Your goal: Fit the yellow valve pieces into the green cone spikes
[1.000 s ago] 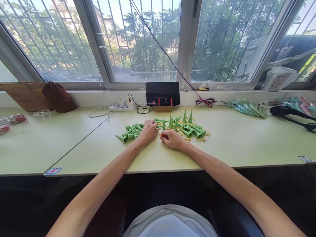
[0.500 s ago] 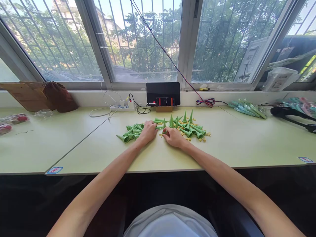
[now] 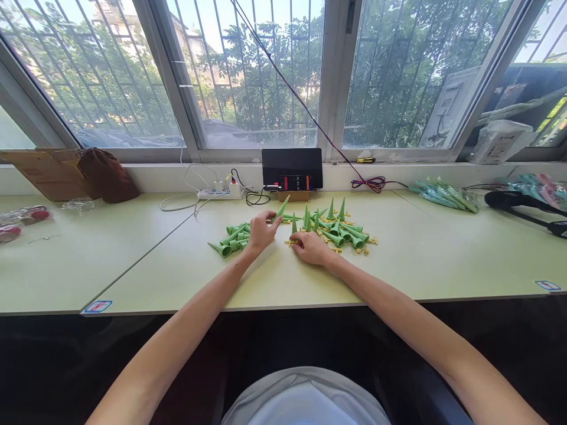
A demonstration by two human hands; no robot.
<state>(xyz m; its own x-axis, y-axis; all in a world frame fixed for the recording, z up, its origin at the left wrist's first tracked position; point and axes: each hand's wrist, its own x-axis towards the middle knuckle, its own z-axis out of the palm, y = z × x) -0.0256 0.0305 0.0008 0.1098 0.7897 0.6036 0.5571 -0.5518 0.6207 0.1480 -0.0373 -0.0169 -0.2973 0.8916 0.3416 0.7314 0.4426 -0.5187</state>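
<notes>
My left hand [image 3: 260, 232] is raised a little off the pale green table [image 3: 146, 260] and grips a green cone-shaped spike [image 3: 280, 209] that points up and to the right. My right hand [image 3: 311, 247] rests on the table with its fingers curled over small yellow pieces [image 3: 290, 242] at the near edge of a heap of green spikes [image 3: 341, 229], some upright. A second heap of spikes [image 3: 233, 235] lies flat just left of my left hand.
A dark phone on a stand [image 3: 292, 170] and a power strip [image 3: 220, 192] with cables sit at the back. A brown pouch [image 3: 107, 173] and cardboard [image 3: 44, 171] lie far left, bagged green parts [image 3: 443, 193] and a black tool [image 3: 522, 204] far right.
My left hand has lifted off the table with one green spike, its tip now pointing up and right. My right hand has stayed in place at the pile's edge.
</notes>
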